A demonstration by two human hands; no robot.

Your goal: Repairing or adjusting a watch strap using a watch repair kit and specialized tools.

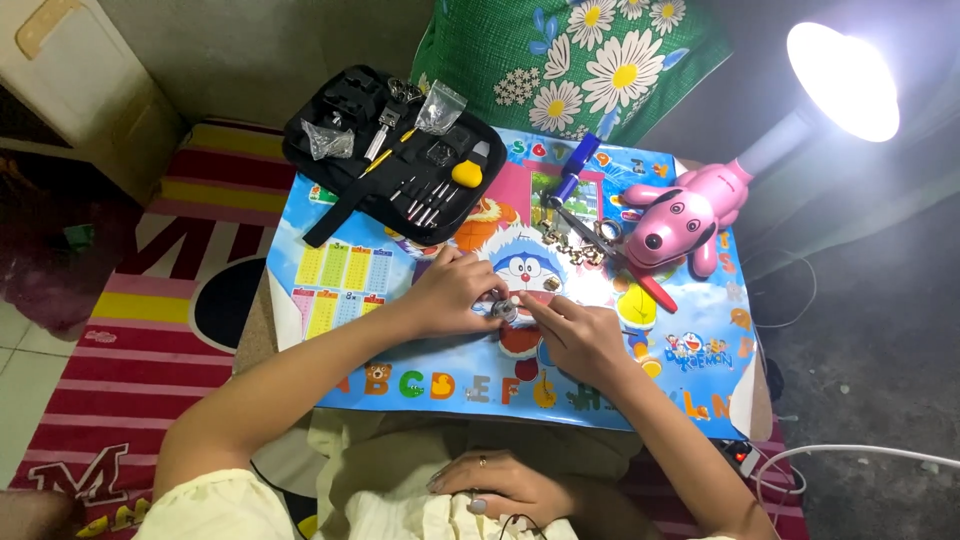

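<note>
**Two hands pinching a small metal watch part at the middle of a cartoon-print surface**

The fingers of the left hand are closed around a small round silver watch piece, holding it just above the surface. The fingertips of the right hand press against the same piece from the other side, closed on it or on something tiny at its edge; which one cannot be told.

Just beyond the fingers lies a short metal link bracelet, apart from the round piece, so the two parts are separated as things stand. Beside the bracelet lie pliers with red handles and a blue tube-shaped tool.

Farther out, past the left fingers, an open black tool case holds small screwdrivers, a yellow-handled tool and clear bags of parts; most tools sit in their slots. Past the right fingers stands a pink dog-shaped lamp, switched on.

Nearest the viewer, a third hand wearing a ring rests on pale cloth, belonging to another person.
</note>
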